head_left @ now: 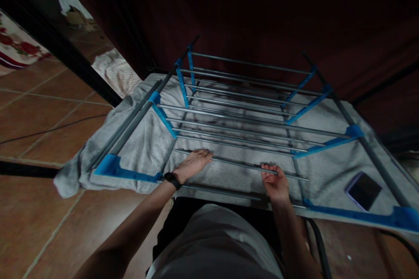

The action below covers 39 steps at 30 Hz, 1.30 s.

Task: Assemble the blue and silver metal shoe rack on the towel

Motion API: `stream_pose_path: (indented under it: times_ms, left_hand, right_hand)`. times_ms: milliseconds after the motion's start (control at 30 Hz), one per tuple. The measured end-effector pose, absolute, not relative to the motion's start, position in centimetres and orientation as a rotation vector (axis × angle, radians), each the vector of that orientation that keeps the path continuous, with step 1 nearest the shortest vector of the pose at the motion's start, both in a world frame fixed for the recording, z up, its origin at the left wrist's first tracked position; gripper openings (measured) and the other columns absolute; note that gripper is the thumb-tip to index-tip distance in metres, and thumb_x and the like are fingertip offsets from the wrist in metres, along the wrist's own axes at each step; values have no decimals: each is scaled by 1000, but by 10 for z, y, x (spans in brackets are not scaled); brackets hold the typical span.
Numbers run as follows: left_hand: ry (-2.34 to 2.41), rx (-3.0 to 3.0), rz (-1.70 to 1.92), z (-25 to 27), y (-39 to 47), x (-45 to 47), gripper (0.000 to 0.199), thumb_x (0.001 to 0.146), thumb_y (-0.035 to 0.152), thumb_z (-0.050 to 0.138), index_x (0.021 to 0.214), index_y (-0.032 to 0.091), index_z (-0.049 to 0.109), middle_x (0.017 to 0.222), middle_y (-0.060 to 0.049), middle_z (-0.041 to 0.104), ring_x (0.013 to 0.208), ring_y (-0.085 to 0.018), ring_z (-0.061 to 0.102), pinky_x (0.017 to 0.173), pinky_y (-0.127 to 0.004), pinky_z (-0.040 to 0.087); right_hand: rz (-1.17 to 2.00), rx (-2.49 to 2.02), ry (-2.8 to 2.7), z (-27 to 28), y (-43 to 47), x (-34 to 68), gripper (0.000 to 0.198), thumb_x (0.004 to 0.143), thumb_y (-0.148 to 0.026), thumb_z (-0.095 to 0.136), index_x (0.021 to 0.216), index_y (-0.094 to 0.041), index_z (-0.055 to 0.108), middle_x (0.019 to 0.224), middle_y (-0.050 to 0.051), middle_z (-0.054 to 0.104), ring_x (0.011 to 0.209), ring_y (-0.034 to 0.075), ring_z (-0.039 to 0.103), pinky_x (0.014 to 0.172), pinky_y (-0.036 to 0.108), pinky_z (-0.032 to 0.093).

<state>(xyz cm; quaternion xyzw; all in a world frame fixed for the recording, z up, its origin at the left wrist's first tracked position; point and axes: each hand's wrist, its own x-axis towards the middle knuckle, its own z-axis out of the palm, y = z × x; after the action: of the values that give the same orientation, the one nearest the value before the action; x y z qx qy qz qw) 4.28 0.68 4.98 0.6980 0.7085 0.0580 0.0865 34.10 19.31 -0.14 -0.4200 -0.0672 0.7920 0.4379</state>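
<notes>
My left hand [194,165], with a dark watch [172,180] on its wrist, is closed over a thin grey metal rod [235,163] near its left end. Palm up, my right hand [276,183] has its fingers curled around the same rod toward its right end. The rod lies crosswise between the side poles of a rack [229,116] made of grey tubes and blue plastic brackets. Nearer my body, another crosswise rod [222,191] runs between the front blue brackets, partly hidden by my right forearm.
The rack lies on a grey blanket [140,152]. A phone [363,191] rests on the blanket at the right. Loose grey tubes [126,120] lie along the left side. Dark red curtains [262,13] hang behind. Tiled floor [29,209] and a thin cable [55,127] show at left.
</notes>
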Motion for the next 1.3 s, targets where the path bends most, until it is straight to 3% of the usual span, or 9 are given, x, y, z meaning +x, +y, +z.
stream_pose_path:
  times_ms: [333,667,967,1300]
  left_hand:
    - [2107,1955,300,46,6,38,41,101,47,31,107,19,60,108,-8,66,100,-22,61,87,-34,45]
    - [2069,1901,344,44,9,32,38,101,46,32,100,23,62,100,-4,67,95,-20,62,83,-31,46]
    - [2096,1828,309,47,11,31,35,100,45,34,99,22,61,99,-5,68,94,-21,63,81,-31,45]
    - [2130,1732,230,45,14,29,25,95,44,47,102,25,61,98,-2,71,93,-21,67,74,-28,44]
  right_hand:
    - [1942,-1022,-227,0,190,332,15,85,-17,58,70,-22,57,62,-6,63,70,9,69,83,28,60]
    - [1894,-1027,-274,-1,185,330,7,79,-25,58,74,-23,61,73,-1,69,80,15,70,84,35,59]
    - [1875,-1166,-312,-1,188,324,16,92,-29,52,79,-23,59,83,3,72,83,16,71,75,32,60]
    - [1893,-1156,-313,-4,191,325,13,90,-30,59,80,-22,59,83,3,73,82,16,72,76,32,60]
